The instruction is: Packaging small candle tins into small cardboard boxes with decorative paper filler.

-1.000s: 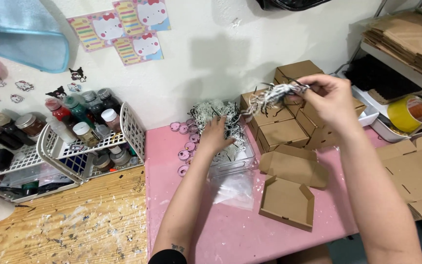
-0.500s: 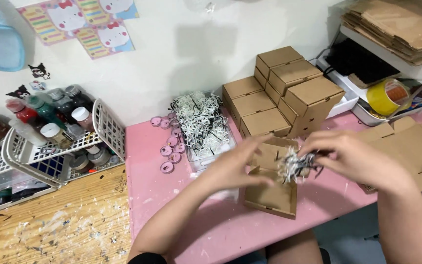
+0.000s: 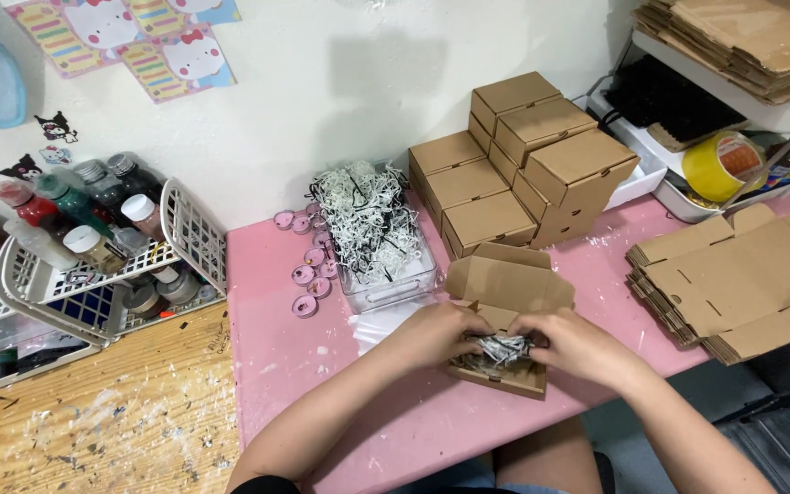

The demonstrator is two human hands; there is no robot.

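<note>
A small open cardboard box lies on the pink table in front of me, its lid tipped back. My left hand and my right hand both press a wad of black-and-white shredded paper down into the box. Each hand's fingers curl over the shred from its own side. Behind the box stands a clear container heaped with more shredded paper.
Closed cardboard boxes are stacked at the wall. Flat box blanks lie at the right, by a yellow tape roll. Small pink candles line the container's left. A white basket of paint bottles stands on the wooden table.
My right hand brought a wad of shredded paper down from above the stacked boxes into the open box. My left hand left the shred container and joined it.
</note>
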